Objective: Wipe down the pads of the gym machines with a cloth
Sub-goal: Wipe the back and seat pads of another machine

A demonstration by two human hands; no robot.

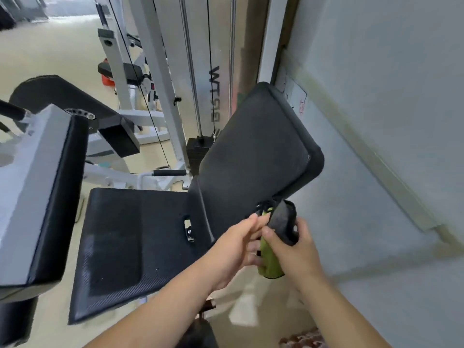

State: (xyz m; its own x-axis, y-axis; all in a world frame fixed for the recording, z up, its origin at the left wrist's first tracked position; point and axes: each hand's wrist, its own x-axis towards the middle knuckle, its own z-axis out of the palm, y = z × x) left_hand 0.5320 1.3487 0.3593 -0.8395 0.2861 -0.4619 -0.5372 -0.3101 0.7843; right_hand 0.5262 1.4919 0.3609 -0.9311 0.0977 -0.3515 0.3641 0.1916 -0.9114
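Left forearm (163, 305) and right forearm (334, 305) reach up from the lower edge, hands close together, nearly touching. Left hand (233, 249) curls its fingers round a green bottle (270, 262). Right hand (295, 249) grips a dark cloth (283, 222), thumb pressed on it.

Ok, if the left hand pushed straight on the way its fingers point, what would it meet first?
The left hand points up-right; the dark cloth at the top of the green bottle is right at its fingertips, with the back pad probably next.
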